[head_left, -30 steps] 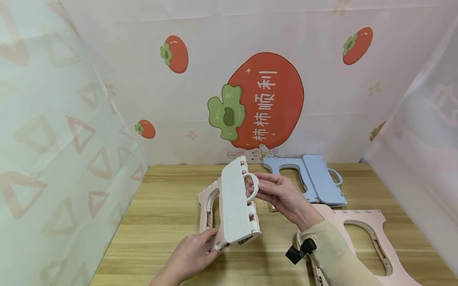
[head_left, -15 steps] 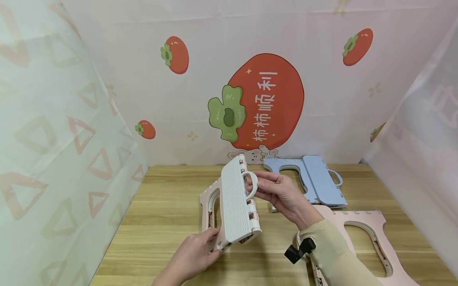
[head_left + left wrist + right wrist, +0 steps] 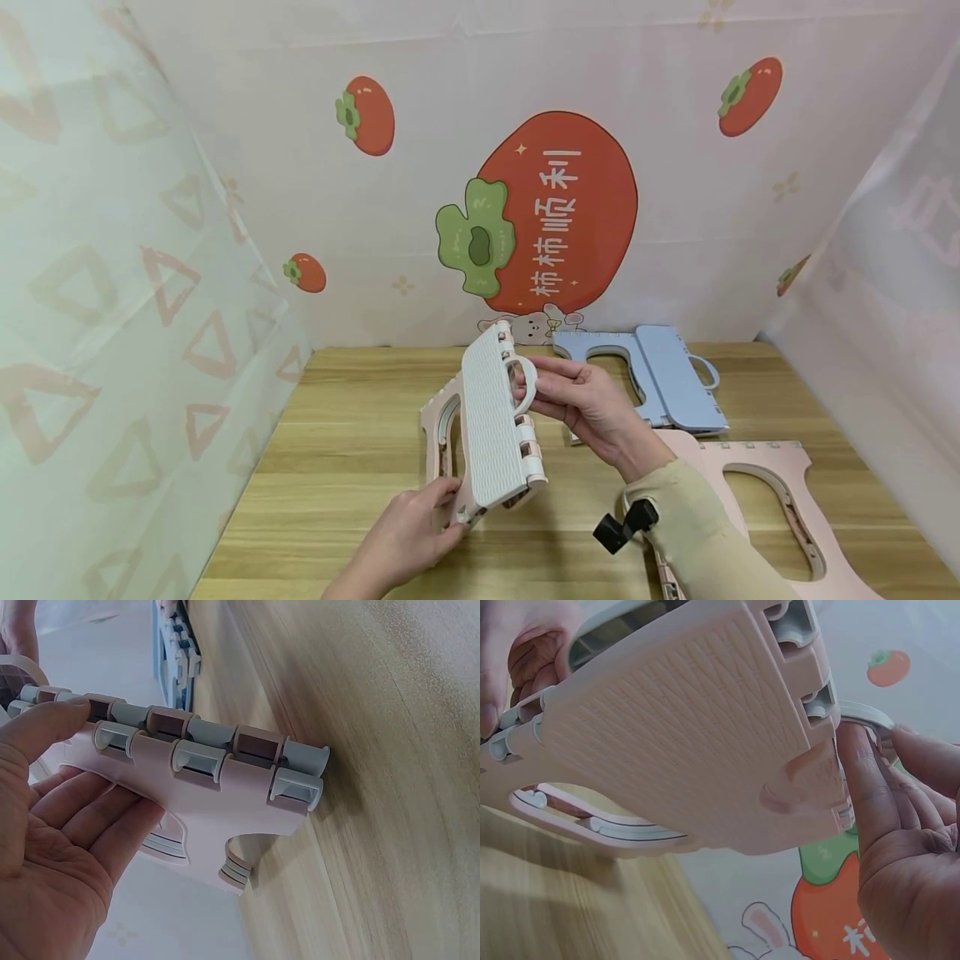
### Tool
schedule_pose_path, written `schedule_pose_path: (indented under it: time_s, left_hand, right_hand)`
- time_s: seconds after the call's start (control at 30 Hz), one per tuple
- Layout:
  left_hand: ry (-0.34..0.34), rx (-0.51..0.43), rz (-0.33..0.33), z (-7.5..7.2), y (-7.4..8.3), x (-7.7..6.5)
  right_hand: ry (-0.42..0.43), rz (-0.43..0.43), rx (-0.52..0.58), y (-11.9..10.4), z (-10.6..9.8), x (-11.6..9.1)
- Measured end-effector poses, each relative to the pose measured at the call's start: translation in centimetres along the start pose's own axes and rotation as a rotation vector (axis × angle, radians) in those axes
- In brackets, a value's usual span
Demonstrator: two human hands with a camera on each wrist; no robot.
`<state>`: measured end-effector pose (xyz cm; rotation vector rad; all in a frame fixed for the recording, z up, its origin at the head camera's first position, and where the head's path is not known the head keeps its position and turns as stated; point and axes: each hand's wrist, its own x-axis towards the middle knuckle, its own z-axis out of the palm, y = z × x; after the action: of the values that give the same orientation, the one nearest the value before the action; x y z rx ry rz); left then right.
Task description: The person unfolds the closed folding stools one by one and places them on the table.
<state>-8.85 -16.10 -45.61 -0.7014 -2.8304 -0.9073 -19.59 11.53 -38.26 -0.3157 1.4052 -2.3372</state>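
Note:
In the head view a folded pink-and-white step stool is held up at a tilt over the wooden table, its white ribbed panel facing up. My left hand grips its near side edge. In the left wrist view the thumb lies on the hinged edge and the fingers go under the pink panel. At the far right side my right hand pinches the small white carry handle between thumb and fingers. The right wrist view shows the stool's pink textured underside.
A folded blue stool lies at the back right of the wooden table. Nearer, under my right forearm, lies another pink stool. Printed cloth walls enclose the back and both sides.
The stool's handle side has shifted very slightly to the left, with my right hand moving along. Both hands keep the same hold, and the other stools stay put.

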Motion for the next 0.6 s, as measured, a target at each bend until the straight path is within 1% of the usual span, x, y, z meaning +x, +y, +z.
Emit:
schedule_pose_path:
  time_s: [0.23,0.6]
  left_hand:
    - [0.003,-0.011,-0.022,-0.01,0.10,-0.01]
    - [-0.006,-0.066,-0.043,0.11,-0.10,-0.07]
  right_hand:
    - [-0.010,-0.012,-0.016,0.01,0.30,0.11]
    - [-0.019,-0.024,-0.001,-0.09,0.88,0.17]
